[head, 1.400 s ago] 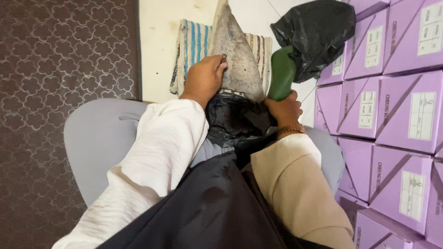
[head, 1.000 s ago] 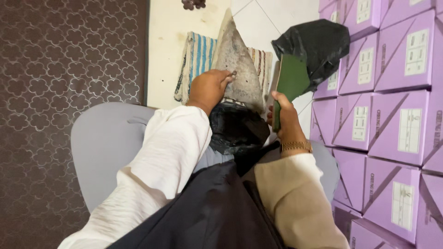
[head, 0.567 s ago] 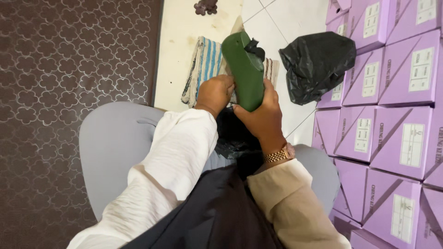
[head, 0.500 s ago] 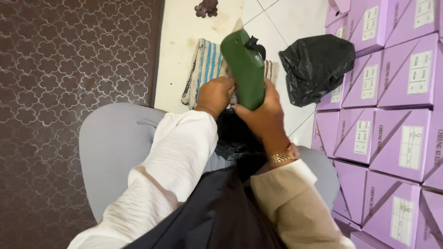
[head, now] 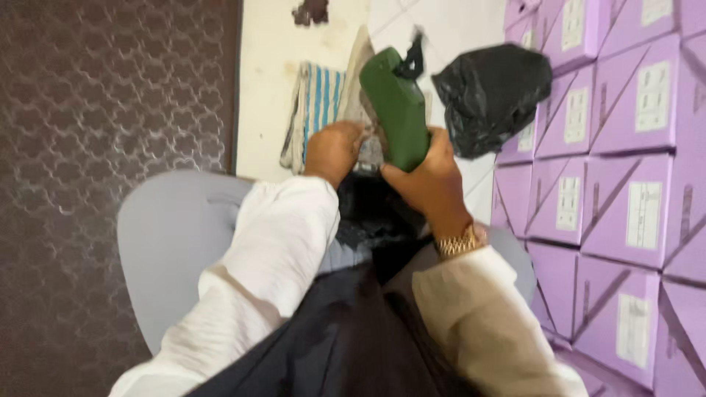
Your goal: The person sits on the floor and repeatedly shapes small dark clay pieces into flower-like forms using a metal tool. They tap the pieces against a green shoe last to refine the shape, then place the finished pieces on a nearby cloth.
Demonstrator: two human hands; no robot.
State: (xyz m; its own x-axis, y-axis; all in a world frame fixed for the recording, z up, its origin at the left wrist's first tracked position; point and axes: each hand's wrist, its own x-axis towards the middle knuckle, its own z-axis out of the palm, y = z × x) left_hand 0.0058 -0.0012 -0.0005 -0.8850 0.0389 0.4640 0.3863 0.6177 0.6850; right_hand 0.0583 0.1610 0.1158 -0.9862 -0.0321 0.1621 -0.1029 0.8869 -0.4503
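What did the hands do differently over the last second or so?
The right hand swung the green tool from the right side up over the grey piece, holding it throughout. The left hand stayed on that piece. The black bag and purple boxes stayed put.

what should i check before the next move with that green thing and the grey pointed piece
1. Right hand grip on the green object: ok, wrapped round its lower end.
2. Left hand on the grey pointed piece: ok, touching its base.
3. Green object's working face: cannot tell, picture is blurred.
4. Black plastic bag apart from the hands: ok, lying to the right.
5. Striped cloth under the piece: ok, on the floor beneath.
6. Purple boxes stable: ok, stacked.
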